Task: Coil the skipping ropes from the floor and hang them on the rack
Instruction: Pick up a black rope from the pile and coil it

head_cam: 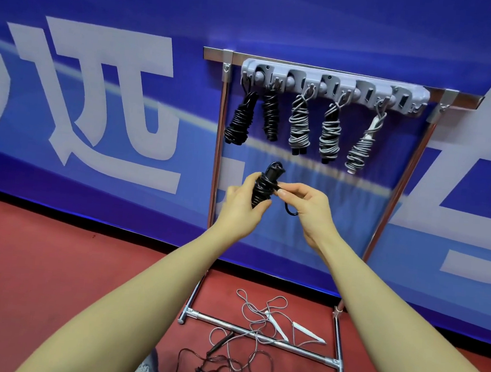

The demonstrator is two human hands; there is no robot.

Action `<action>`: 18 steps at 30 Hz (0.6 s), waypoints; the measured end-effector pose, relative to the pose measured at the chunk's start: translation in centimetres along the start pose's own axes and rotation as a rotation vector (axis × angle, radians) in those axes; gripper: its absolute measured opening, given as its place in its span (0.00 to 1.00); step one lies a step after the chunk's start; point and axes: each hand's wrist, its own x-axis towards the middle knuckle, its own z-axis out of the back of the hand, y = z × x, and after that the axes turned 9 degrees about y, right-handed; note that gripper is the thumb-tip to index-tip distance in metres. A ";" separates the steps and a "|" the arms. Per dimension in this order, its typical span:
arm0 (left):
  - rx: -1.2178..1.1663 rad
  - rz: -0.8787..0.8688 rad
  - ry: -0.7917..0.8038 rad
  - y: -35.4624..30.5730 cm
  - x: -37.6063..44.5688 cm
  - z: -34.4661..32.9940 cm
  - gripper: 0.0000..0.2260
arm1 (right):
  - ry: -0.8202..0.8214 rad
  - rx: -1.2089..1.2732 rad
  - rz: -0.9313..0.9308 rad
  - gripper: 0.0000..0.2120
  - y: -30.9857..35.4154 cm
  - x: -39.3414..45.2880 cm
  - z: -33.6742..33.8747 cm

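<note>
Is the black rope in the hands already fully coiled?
Not fully: the black rope is mostly wound around its handles, but the right hand pinches a loose end loop.

large white characters on blue banner, cropped, unreadable

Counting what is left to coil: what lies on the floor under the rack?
Under the rack, a loose grey rope with white handles and tangled black rope cross its base bar. Knees hide the rest.
</note>
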 end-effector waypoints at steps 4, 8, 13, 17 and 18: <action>-0.020 0.018 0.049 -0.2 -0.1 -0.7 0.20 | -0.076 0.030 0.012 0.05 0.0 -0.1 -0.5; -0.104 0.027 0.073 -1.2 -0.6 -1.0 0.25 | -0.145 -0.013 0.012 0.06 0.2 0.0 -0.5; -0.136 0.028 0.001 -2.1 -1.0 -1.1 0.26 | -0.087 0.056 0.035 0.05 0.0 -0.1 -0.4; -0.133 0.026 -0.013 -2.2 -0.8 -0.4 0.25 | 0.000 0.093 0.044 0.04 -0.2 -0.3 0.3; -0.130 0.031 -0.005 -2.1 -0.8 -0.2 0.25 | 0.005 0.093 0.041 0.06 -0.3 -0.3 0.6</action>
